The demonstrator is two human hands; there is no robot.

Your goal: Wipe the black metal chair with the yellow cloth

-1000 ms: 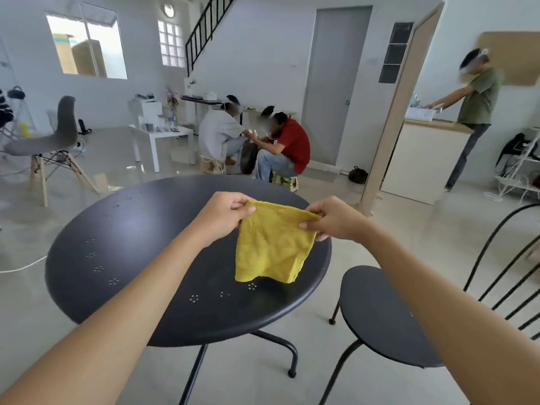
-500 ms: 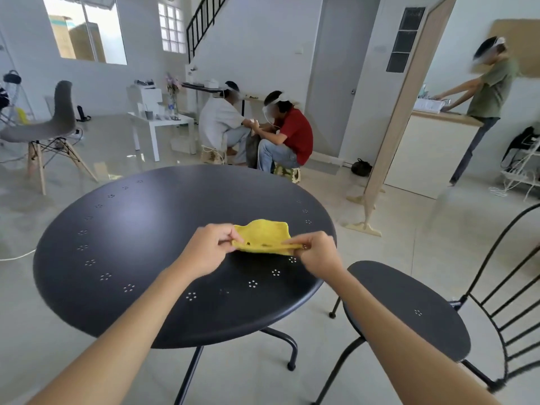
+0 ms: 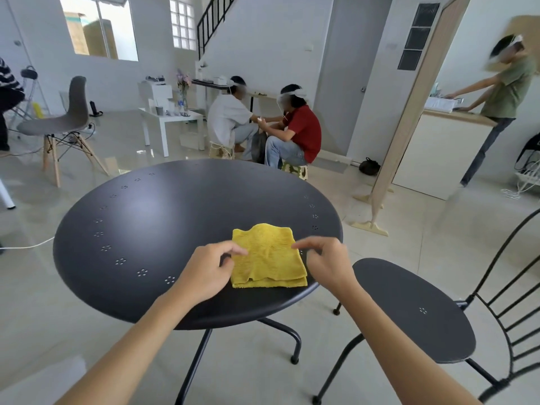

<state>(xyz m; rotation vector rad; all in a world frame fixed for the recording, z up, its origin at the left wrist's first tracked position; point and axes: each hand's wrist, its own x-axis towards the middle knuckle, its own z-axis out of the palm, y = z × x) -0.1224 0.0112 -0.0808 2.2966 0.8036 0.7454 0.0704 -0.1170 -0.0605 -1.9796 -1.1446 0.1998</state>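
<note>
The yellow cloth (image 3: 267,255) lies folded flat on the near right part of the round black metal table (image 3: 175,223). My left hand (image 3: 204,273) pinches the cloth's left edge with thumb and forefinger. My right hand (image 3: 330,264) pinches its right edge in the same way. The black metal chair (image 3: 409,311) stands to the right of the table, its round seat bare and its wire back at the far right of the view. Neither hand touches the chair.
Two people (image 3: 263,127) sit on low stools behind the table. Another person (image 3: 502,100) leans on a counter at the back right. A grey chair with wooden legs (image 3: 61,124) stands at the left, and a wooden partition (image 3: 409,118) rises right of the table.
The cloth hung in the air between both hands a second ago. It has come down onto the table and now lies folded, with my hands lower and nearer.
</note>
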